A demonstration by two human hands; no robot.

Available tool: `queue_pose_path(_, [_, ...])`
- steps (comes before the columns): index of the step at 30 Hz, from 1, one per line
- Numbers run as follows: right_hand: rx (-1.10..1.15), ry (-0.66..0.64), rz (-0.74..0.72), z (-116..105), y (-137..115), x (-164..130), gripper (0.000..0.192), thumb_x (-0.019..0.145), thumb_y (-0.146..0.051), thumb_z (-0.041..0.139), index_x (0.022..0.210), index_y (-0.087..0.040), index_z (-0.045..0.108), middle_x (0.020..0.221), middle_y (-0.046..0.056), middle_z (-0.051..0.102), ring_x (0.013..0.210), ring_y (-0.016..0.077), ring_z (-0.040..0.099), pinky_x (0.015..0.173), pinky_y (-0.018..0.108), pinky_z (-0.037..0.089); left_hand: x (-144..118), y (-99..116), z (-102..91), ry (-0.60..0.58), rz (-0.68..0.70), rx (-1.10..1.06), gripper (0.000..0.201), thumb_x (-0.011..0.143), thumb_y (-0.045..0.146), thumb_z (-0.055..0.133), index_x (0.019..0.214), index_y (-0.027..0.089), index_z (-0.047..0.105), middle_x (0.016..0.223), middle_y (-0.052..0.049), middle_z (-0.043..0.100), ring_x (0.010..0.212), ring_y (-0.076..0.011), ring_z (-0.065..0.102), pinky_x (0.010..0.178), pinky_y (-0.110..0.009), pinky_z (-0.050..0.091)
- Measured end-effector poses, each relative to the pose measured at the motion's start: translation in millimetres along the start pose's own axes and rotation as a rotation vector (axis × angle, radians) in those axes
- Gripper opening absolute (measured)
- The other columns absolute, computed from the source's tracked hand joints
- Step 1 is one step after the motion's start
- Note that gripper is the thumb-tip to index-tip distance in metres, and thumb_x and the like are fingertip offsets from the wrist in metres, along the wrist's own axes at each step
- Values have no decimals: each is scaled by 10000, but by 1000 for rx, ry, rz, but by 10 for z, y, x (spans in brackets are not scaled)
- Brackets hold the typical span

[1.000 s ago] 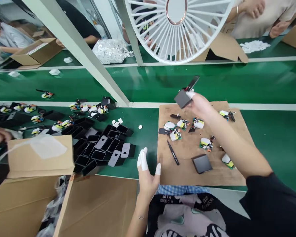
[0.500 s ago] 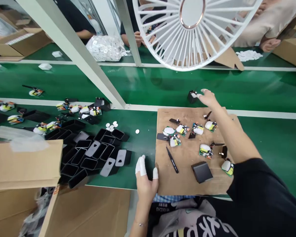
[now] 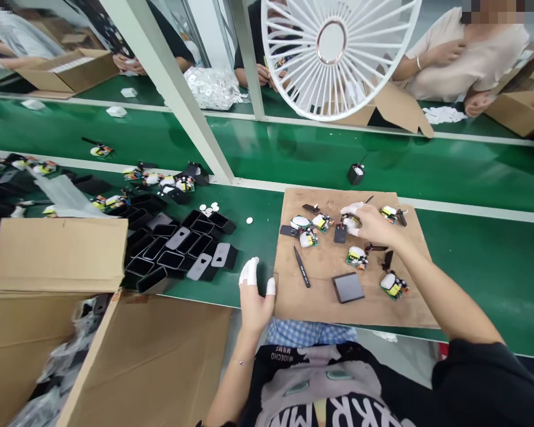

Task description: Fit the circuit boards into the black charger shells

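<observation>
While the right hand [image 3: 368, 224] reaches over the brown work board [image 3: 409, 308], its capped fingertips close around a small circuit board [image 3: 351, 220] near the far edge; the pinch looks like a grasp on that part, though the fingers hide most of it.

Head view, right side: just beyond the grip, out on the green belt [image 3: 471, 172], stands one black assembled unit [image 3: 355, 174], upright and apart from everything else. Judged from this, one piece is finished and set off. Still loose on the board: two circuit boards [image 3: 317, 222] just left of the grip, one [image 3: 356, 256] nearer the body, one [image 3: 394, 286] nearer still and to the right, another [image 3: 389, 212] just right of the grip. A dark flat housing [image 3: 347, 287] lies toward the body; black tweezers [image 3: 301, 266] lie to its left.

Head view, left side: left hand [image 3: 254, 296] rests at the board's near-left corner, fingers loose, holding nothing. Farther left, a heap of empty black shells [image 3: 178, 249], so plenty remains
</observation>
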State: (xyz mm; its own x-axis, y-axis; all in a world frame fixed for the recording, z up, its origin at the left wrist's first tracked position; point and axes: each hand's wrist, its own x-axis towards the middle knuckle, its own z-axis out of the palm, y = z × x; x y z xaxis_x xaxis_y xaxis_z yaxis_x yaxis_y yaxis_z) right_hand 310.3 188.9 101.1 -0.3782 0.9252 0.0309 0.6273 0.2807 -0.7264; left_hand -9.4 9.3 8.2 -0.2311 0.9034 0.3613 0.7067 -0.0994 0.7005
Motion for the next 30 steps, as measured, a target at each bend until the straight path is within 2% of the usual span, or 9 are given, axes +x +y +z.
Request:
queue_pose_path(4, [291,153,0,45,-322,-284,688,813,-651,442,1351,-227,506,1282,136,647,1160,325,615,995,540,457,45,343,-123,-18,-179,-255,542,917,400,555,1410,192,473,1418,-165,549,1357,-298,481,1160,-543,363])
queue_pose_path(7, [581,147,-5,270,-636,-568,795,823,-774,197,1342,-275,533,1249,90,679,1119,310,652,969,527,494,146,792,-152,-282,-255,-698,535,888,499,587,1321,186,561,1250,-149,676,1135,-261,655,1055,-465,484])
queue_pose_path(11, [1072,45,109,648,-853,-921,696,735,-784,482,1183,-281,660,1170,73,718,1065,325,668,929,502,536,246,1319,-37,-734,-488,-1274,648,812,691,565,1121,131,661,949,-154,761,731,-215,722,636,-304,566])
queue_pose_path(14, [1072,24,158,855,-824,-1116,531,733,-686,644,1035,-255,710,1060,85,749,954,317,701,859,472,570,209,1452,87,-739,-669,-1394,619,707,690,693,921,110,687,800,-135,760,641,-206,709,549,-253,533])
queue_pose_path(17, [1064,19,124,1015,-777,-1223,703,615,-781,705,1058,-236,706,1124,105,730,1074,348,664,943,477,539,100,1425,140,-698,-776,-1443,595,665,646,765,903,106,686,741,-103,746,639,-206,710,569,-262,553])
queue_pose_path(22, [1099,157,135,1278,-826,-1292,922,565,-639,840,1369,-306,535,1308,108,658,1181,357,624,1001,518,509,-35,1348,15,-685,-741,-1308,642,726,710,675,931,102,701,844,-129,750,757,-234,722,672,-327,596])
queue_pose_path(26, [1226,270,191,1361,-784,-1408,709,787,-797,497,1385,-417,512,1389,47,607,1185,347,630,997,611,490,-51,1097,-310,-801,-337,-877,528,871,589,574,1155,159,689,998,-124,762,870,-251,732,773,-374,609])
queue_pose_path(28, [1252,318,186,1328,-708,-1502,658,834,-834,291,1351,-496,520,1458,-37,539,1295,318,550,1028,626,462,-4,849,-544,-550,-108,-497,417,907,419,570,1263,212,636,1133,-108,739,993,-267,718,885,-436,593])
queue_pose_path(30, [1243,343,197,1270,-631,-1600,588,841,-823,291,1319,-567,516,1489,-108,489,1349,301,495,1036,621,459,120,564,-788,-169,84,-56,450,881,319,590,1318,214,589,1312,-131,651,1227,-320,610,1046,-543,492])
